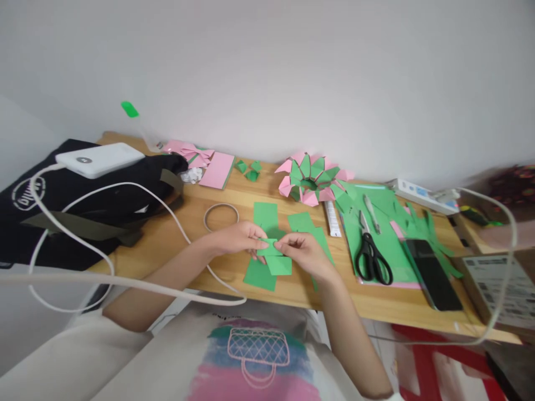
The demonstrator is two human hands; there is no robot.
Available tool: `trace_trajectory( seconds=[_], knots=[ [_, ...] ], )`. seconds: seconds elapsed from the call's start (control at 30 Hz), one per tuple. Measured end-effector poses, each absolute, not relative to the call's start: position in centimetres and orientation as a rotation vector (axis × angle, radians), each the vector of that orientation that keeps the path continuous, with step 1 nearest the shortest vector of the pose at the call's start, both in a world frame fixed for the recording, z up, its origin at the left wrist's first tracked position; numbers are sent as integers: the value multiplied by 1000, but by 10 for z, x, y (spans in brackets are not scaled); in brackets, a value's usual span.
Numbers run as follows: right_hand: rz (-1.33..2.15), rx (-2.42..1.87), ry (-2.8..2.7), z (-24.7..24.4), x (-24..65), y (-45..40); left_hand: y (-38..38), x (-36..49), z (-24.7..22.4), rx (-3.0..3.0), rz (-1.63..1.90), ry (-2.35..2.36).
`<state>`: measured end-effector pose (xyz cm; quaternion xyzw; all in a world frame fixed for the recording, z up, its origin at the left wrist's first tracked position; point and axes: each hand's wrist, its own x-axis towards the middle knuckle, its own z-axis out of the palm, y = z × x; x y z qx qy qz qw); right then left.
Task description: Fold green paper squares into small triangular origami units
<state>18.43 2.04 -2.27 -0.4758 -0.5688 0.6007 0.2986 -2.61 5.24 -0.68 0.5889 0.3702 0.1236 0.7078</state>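
Between my two hands is a piece of green paper (273,257) with a crease across it. My left hand (242,238) pinches its upper left part, thumb on top. At the upper right edge, my right hand (303,250) grips the same paper between thumb and fingers. More green paper pieces lie on the table around my hands, among them a square (265,214) behind them, a sheet (259,274) below and another (301,221) to the right. A folded pink and green paper ring (311,178) sits farther back.
To the right are black-handled scissors (371,259), a craft knife (371,213), a glue tube (332,219), a phone (432,273) and a power strip (424,196). A tape ring (221,217), black bag (96,200) and power bank (100,160) with a looping white cable (175,220) are left.
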Motion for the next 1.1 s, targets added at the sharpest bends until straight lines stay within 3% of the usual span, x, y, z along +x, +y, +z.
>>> trace_trajectory(
  seconds=[0.33, 0.63, 1.1],
  knots=[
    [1473, -1353, -1810, -33, 179, 27, 38, -29, -7, 1582, 285, 1053],
    [940, -1634, -1809, -31, 176, 33, 14, -70, -9, 1879, 566, 1737],
    [389, -1100, -1852, 38, 151, -33, -39, -36, 51, 1816, 974, 1119]
  ],
)
